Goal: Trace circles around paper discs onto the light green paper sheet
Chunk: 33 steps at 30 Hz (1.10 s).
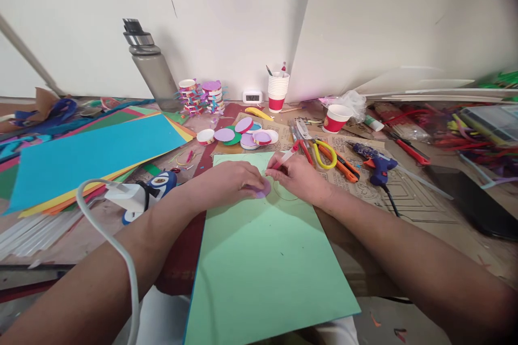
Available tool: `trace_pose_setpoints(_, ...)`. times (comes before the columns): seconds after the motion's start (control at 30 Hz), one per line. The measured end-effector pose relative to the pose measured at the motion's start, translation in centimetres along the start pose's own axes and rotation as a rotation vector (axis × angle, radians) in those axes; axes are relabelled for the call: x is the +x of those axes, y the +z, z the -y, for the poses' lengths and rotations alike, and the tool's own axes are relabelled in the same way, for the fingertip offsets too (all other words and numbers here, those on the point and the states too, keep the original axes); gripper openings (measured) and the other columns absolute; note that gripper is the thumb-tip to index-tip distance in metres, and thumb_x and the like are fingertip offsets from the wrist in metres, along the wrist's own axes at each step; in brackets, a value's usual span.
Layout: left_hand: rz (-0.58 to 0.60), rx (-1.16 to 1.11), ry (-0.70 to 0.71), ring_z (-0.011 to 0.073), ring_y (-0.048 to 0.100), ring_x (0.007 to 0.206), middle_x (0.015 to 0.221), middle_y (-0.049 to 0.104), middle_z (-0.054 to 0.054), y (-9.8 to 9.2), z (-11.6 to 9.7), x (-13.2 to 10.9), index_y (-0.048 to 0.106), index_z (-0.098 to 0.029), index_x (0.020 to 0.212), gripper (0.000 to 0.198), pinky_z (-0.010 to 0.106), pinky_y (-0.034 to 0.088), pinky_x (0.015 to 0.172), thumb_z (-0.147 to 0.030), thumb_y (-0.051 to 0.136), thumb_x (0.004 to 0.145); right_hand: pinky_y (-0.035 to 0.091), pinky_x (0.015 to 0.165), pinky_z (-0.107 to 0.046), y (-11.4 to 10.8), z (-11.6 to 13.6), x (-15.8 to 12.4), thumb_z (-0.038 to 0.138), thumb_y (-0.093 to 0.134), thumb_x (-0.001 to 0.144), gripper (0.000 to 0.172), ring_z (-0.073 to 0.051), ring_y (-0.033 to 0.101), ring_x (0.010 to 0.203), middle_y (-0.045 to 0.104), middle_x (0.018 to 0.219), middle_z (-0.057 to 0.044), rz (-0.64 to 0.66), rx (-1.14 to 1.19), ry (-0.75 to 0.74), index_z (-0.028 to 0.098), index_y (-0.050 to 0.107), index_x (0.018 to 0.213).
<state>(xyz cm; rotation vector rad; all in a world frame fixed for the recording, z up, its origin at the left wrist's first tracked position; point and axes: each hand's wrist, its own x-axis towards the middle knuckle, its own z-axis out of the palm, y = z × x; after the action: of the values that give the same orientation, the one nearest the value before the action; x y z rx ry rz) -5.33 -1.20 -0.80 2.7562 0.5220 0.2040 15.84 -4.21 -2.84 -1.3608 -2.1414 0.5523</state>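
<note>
While gripping the purple disc [266, 187] in the curled left hand [240, 179] against the pale green sheet [271, 259], closed the right hand's [301, 175] fingers around the red-tipped pen [288, 155]. Already had at least 1 circle outline [289, 200] beside the disc; seemingly left the sheet uncut.

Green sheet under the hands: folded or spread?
Spread: the green sheet shows one broad, flat surface with no visible fold, left hand and right hand at its far end.
</note>
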Motion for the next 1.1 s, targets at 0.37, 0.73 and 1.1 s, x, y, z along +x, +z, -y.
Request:
trace_pose_setpoints(0.37,-0.025,-0.016,0.028,0.0158,0.067,0.103,0.105,0.075,0.003,0.07,0.16,0.07,0.077,-0.022,0.097,0.017,0.023,0.048,0.090,-0.021,0.061,0.092,0.037,0.064,-0.024,0.21,-0.15,-0.01,0.024,0.062,0.090,0.011,-0.012,0.053,0.064,0.066,0.070,0.000,-0.001,-0.009,-0.029,0.018,0.062,0.081)
trace_pose_setpoints(0.73,0.010,0.028,-0.009,0.0158,0.066,0.103,0.107,0.075,0.001,-0.15,-0.17,0.05,0.076,-0.023,0.099,0.016,0.021,0.046,0.085,-0.021,0.062,0.092,0.038,0.065,-0.024,0.35,-0.40,-0.04,0.024,0.061,0.090,0.012,-0.012,0.054,0.065,0.065,0.072,0.000,0.016,-0.002,-0.059,0.018,0.063,0.080)
trace_pose_setpoints(1.1,-0.011,0.022,0.023,0.0147,0.066,0.103,0.105,0.075,0.000,0.07,0.15,0.08,0.076,-0.023,0.098,0.014,0.020,0.046,0.086,-0.020,0.063,0.091,0.037,0.063,-0.025,0.30,-0.26,-0.08,0.022,0.061,0.090,0.011,-0.011,0.052,0.062,0.064,0.071,0.000,0.018,0.019,-0.053,0.018,0.062,0.080)
